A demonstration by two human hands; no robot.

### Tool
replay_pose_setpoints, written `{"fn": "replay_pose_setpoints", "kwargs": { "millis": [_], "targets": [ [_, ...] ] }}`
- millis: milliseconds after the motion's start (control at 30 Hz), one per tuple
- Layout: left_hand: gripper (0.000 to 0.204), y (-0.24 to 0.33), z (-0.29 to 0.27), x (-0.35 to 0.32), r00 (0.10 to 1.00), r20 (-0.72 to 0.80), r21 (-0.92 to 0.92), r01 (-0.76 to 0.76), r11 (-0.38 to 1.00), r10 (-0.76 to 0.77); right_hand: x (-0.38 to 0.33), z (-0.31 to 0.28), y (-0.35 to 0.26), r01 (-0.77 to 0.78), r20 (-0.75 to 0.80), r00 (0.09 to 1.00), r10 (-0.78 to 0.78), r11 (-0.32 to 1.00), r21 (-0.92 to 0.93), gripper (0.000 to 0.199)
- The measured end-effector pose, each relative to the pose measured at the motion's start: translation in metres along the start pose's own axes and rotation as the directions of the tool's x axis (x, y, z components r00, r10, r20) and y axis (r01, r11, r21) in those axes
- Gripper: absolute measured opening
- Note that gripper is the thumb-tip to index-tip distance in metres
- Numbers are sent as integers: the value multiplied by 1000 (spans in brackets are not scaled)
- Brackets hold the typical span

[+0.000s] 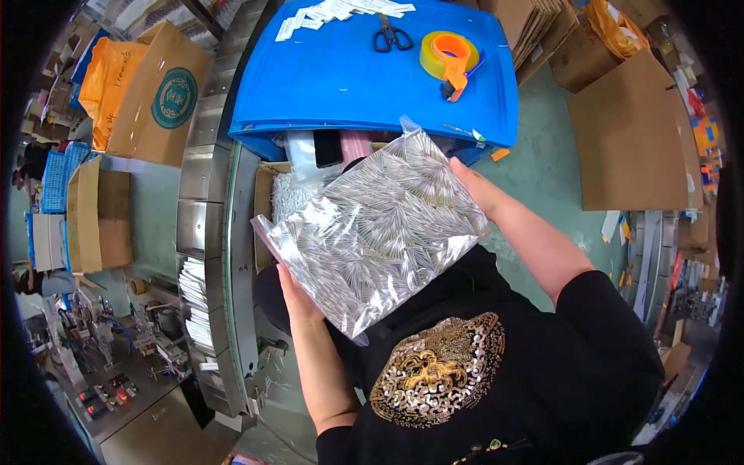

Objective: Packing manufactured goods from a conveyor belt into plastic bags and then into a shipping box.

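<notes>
Between my hands is a flat rectangular package (387,225) in clear, glossy plastic, tilted above my lap. Silver-grey fan-like lines cover its face, and a loose plastic flap sticks up at its far corner. My left hand (298,298) grips the near left edge, with its fingers hidden underneath. At the far right edge, my right hand (474,188) is closed on the package, its fingers mostly behind it. Just beyond the package, a cardboard box (263,203) holds white stringy material, partly covered by it.
A blue plastic work surface (333,85) ahead carries scissors (391,35), an orange tape dispenser (456,58) and white slips (341,11). Along the left runs a metal conveyor (203,225) with stacked white papers (195,298). Large cartons (632,139) stand at the right.
</notes>
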State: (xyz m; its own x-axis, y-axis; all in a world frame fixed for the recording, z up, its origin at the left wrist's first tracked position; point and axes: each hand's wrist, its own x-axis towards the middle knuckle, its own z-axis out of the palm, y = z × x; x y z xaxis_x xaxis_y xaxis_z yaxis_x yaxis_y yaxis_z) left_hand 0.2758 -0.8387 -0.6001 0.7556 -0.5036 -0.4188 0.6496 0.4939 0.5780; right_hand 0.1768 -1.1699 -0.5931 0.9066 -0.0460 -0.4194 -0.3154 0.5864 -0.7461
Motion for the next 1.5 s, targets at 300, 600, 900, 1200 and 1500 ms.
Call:
{"fn": "replay_pose_setpoints", "kwargs": {
  "millis": [300,600,900,1200,1500],
  "targets": [
    [79,-9,1,5,996,84,112,-10,994,0,-11,5,-8,-108,-153,979,136,978,176,65],
    [80,2,-7,27,987,91,199,112,974,-133,-7,9,-59,304,188,841,-507,156,-940,64],
    [83,26,21,55,988,71,359,105,927,-139,67,79,-78,661,666,743,65,-221,-717,98],
    [97,18,26,26,985,163,550,-41,834,-59,38,74,-66,704,678,710,188,-208,-679,89],
    [59,36,27,76,980,159,569,9,822,-120,66,56,-67,674,698,716,-2,-259,-692,84]
  ]
}}
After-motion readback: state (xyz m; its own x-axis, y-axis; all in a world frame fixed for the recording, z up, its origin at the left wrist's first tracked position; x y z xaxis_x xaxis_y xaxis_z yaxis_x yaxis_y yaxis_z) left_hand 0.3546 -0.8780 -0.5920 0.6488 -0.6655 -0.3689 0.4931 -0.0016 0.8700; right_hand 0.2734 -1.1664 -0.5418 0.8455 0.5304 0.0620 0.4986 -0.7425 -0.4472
